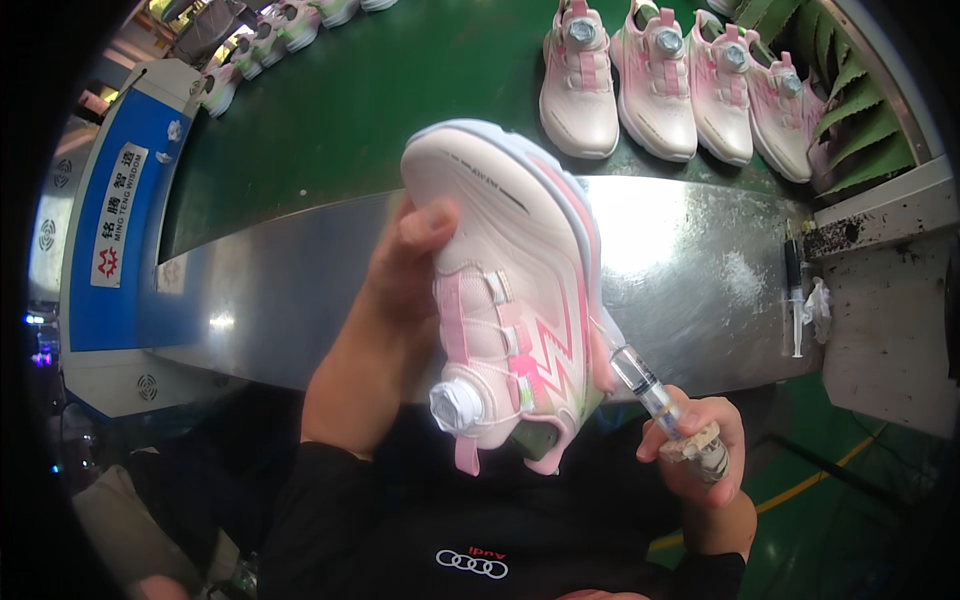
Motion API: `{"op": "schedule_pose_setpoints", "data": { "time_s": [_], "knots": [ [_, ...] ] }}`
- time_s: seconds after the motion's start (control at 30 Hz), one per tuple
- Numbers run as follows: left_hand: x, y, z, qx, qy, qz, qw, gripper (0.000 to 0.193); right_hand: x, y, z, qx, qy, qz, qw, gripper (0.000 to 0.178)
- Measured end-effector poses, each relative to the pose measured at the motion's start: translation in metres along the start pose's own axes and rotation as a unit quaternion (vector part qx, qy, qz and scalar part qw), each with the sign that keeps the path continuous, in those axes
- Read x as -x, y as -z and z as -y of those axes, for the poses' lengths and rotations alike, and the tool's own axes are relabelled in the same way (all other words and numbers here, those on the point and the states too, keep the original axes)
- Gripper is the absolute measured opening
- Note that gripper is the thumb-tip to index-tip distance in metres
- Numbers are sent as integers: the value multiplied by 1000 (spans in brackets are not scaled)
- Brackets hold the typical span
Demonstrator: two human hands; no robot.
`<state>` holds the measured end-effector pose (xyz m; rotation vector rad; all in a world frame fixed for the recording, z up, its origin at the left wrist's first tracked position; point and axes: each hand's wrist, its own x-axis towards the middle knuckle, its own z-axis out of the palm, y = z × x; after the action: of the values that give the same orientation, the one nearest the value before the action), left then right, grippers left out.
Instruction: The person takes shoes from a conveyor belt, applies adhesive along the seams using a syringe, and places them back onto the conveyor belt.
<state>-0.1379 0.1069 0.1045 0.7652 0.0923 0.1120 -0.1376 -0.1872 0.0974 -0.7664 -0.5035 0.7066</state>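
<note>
A pale pink and white sneaker (500,230) is held up in front of me, toe pointing away and its sole edge turned to the right. My left hand (405,255) is closed around it from the left, its thumb on the upper near the toe and the other fingers mostly hidden behind. On the sneaker's near end sit a round white dial (456,404) and a pink pull loop. In my right hand (715,440) is a clear syringe (640,378), gripped near its plunger end. The syringe's thin tip points at the seam between upper and sole, touching or very close.
Several matching sneakers (655,85) stand in a row at the far right of the green surface (350,110), beside green leaf-like sheets (865,110). More shoes (265,45) line the far left. A second syringe (795,290) lies on the metal ledge (690,300). A blue-and-white machine housing (115,220) borders the left.
</note>
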Motion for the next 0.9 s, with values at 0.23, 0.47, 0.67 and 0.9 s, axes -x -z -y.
{"op": "schedule_pose_setpoints", "data": {
  "time_s": [0.23,0.47,0.67,0.9],
  "knots": [
    [-6,11,-3,37,53,41,997,51,17,0,-5,2,-8,2,1000,67],
    [-16,22,0,107,95,39,989,54,33,8,-10,27,9,13,1000,67],
    [-20,19,7,91,92,-21,991,54,39,13,-18,27,28,-4,999,66],
    [-21,24,8,49,83,-75,993,53,47,14,-25,17,20,-25,999,64]
  ]
}}
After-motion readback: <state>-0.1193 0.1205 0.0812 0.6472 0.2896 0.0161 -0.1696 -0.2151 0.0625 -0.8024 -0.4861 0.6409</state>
